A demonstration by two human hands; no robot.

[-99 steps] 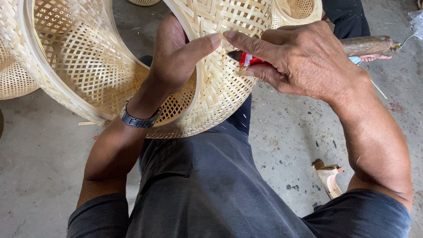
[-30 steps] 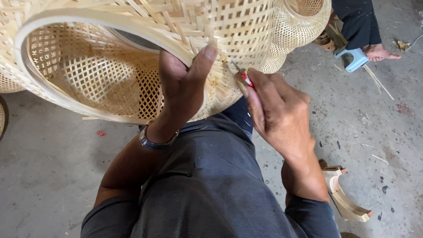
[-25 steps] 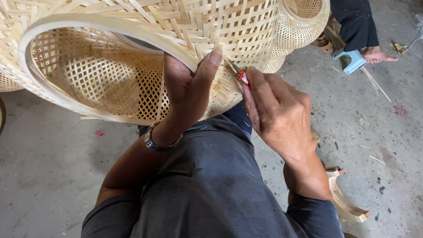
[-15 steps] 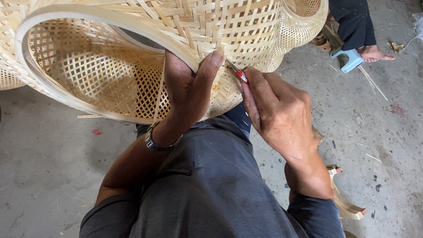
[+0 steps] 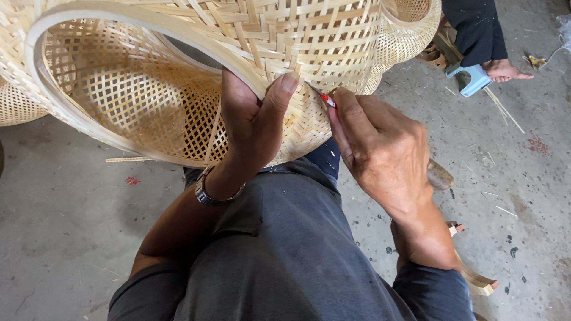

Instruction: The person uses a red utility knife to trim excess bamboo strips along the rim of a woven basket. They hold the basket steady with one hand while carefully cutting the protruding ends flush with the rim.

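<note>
A dark-trousered lap (image 5: 279, 261) fills the near view, with a bracelet (image 5: 209, 195) on the left wrist. Above it the left hand (image 5: 253, 122) is closed on the basket (image 5: 178, 65) rim, thumb pressed on the outer weave, fingers inside. Just beside it the right hand (image 5: 380, 151) is clenched around a tool (image 5: 328, 100) with a red collar, its tip touching the weave. The basket rests tilted on the lap, mouth facing left. Farther off, another person's foot (image 5: 505, 70) lies by a blue stool (image 5: 470, 78).
</note>
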